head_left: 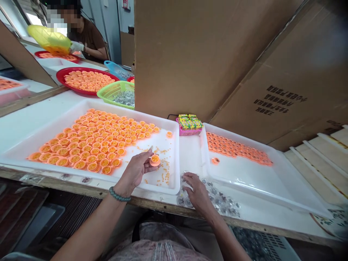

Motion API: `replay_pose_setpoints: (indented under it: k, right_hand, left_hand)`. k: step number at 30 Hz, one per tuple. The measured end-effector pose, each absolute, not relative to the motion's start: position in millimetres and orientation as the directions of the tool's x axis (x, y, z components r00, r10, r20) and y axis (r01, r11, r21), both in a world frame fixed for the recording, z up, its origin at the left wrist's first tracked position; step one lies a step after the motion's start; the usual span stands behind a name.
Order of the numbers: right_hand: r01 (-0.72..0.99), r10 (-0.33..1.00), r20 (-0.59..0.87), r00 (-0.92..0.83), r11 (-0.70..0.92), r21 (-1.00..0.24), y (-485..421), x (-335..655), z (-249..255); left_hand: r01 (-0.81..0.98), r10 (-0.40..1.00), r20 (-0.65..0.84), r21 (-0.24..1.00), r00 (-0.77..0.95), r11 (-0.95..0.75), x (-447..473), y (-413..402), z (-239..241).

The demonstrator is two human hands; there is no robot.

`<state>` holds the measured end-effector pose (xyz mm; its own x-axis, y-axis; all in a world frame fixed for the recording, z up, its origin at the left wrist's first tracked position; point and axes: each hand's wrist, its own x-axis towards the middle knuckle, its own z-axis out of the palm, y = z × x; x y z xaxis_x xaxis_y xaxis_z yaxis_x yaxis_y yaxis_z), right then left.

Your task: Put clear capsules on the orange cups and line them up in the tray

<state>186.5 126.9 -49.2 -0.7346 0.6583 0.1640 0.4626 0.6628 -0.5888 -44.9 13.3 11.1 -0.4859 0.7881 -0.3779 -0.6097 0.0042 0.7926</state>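
Observation:
My left hand point(137, 169) pinches a small orange cup point(155, 160) filled with yellow beads, held just above the near right part of a white tray point(174, 159). That tray holds several rows of filled orange cups point(92, 141) and loose yellow beads point(163, 174). My right hand point(197, 192) rests palm down, fingers curled, on a pile of clear plastic lids point(217, 201) on the table edge. What its fingers grip is hidden. A second white tray point(272, 188) to the right holds rows of orange cups point(236, 148) and one cup lying apart from them point(216, 160).
A pink box of green-yellow packets point(189, 124) stands between the trays. Cardboard boxes point(217, 54) rise behind. At the back left are a green basket point(116, 92), a red tray of cups point(87, 80) and another person point(87, 36) holding a yellow scoop point(50, 40).

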Motion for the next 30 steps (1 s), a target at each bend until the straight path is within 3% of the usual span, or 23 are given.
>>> replay_pose_setpoints:
  k: [8, 17, 25, 28, 30]
  right_hand:
    - [0.475, 0.679, 0.271, -0.682, 0.694, -0.541, 126, 190, -45]
    - [0.602, 0.730, 0.272, -0.627, 0.676, -0.426, 120, 191, -45]
    - [0.557, 0.647, 0.334, -0.685, 0.761, -0.333, 119, 200, -56]
    - [0.510, 0.622, 0.361, -0.695, 0.780, -0.362, 116, 198, -48]
    - [0.484, 0.651, 0.370, -0.663, 0.749, -0.452, 111, 188, -33]
  left_hand:
    - [-0.587, 0.767, -0.407, 0.808, -0.496, 0.049, -43, 14, 11]
    - [-0.544, 0.787, -0.380, 0.836, -0.486, 0.067, -43, 14, 11]
    - [-0.598, 0.766, -0.391, 0.802, -0.510, 0.011, -43, 13, 9]
    - [-0.618, 0.784, -0.381, 0.786, -0.491, -0.005, -43, 13, 7]
    - [-0.606, 0.803, -0.361, 0.796, -0.474, 0.000, -43, 13, 5]
